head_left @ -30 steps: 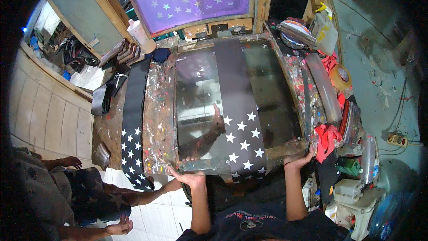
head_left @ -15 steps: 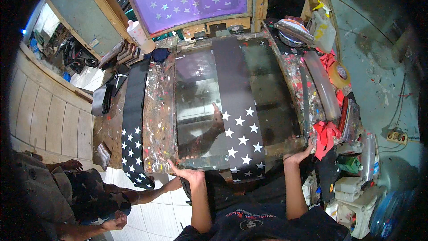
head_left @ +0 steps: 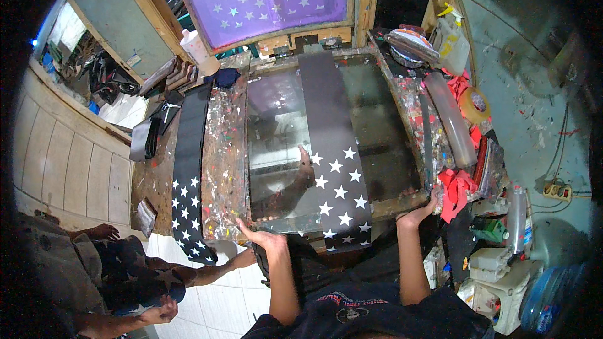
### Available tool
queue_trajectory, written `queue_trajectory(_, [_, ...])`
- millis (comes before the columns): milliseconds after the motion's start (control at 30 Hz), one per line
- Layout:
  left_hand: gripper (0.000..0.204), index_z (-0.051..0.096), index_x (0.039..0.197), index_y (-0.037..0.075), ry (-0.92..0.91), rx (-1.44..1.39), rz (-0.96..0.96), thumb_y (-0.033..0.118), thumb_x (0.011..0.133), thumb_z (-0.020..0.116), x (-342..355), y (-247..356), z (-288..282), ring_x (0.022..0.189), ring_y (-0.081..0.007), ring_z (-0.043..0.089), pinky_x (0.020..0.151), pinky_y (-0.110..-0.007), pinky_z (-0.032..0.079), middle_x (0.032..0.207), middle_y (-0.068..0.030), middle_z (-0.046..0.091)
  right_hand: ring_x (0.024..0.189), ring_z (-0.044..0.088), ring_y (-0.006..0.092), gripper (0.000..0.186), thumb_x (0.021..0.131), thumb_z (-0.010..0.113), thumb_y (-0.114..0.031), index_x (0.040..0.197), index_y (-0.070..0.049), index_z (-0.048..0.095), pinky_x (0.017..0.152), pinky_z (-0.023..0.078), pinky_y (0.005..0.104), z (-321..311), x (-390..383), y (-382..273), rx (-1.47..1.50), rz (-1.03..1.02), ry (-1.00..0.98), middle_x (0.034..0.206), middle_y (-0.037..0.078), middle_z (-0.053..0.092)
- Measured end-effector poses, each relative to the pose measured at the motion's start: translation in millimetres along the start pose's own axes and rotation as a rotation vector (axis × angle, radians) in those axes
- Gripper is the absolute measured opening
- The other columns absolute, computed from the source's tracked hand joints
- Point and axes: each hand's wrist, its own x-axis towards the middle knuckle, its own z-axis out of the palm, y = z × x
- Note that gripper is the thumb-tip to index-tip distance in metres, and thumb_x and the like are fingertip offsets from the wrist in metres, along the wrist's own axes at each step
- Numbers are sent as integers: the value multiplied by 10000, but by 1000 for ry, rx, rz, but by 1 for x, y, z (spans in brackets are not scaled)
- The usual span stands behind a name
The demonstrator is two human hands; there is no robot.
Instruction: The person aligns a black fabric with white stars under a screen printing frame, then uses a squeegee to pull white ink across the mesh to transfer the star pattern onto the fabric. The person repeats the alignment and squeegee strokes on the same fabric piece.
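A black fabric strip with white stars point(head_left: 340, 169) lies lengthwise over the glass top point(head_left: 276, 144) of the work table, its near end hanging over the front edge. My left hand point(head_left: 266, 237) is at that edge, left of the strip, thumb stretched outward. My right hand point(head_left: 417, 215) is at the edge on the strip's other side, its thumb also spread. Neither hand touches the strip. The other fingers are mostly hidden at the edge; fingertips show faintly in the glass. Nothing held is visible in either hand.
Another starred black strip point(head_left: 188, 169) lies at the left. A purple star-patterned screen frame point(head_left: 264, 3) stands raised behind. Red cloth point(head_left: 456, 191), a clear roll point(head_left: 451, 119) and a tape roll point(head_left: 475, 105) lie at the right. Another person's hand point(head_left: 160, 311) is at lower left.
The view has shifted slightly, so the strip's stars sit a little higher and further left. Both my hands keep their places at the table's edge.
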Motion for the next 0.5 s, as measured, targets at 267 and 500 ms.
queue_trajectory(267, [588,558,1158,106,40,13,25,614,870,631,-2,1,2,813,-171,548,664,-337,478,1006,-34,568,963,610,258,541,886,548,-538,1237,-128,591,786,527,415,1,-7,-5,-52,9,-38,1107,66,630])
queue_trajectory(500, [319,620,1045,98,-86,55,-75,404,958,646,-6,-7,-26,742,-181,613,719,-326,523,865,-25,623,968,632,246,460,936,648,-483,1221,-125,597,875,521,426,-21,-19,-21,-251,190,-151,1081,54,654])
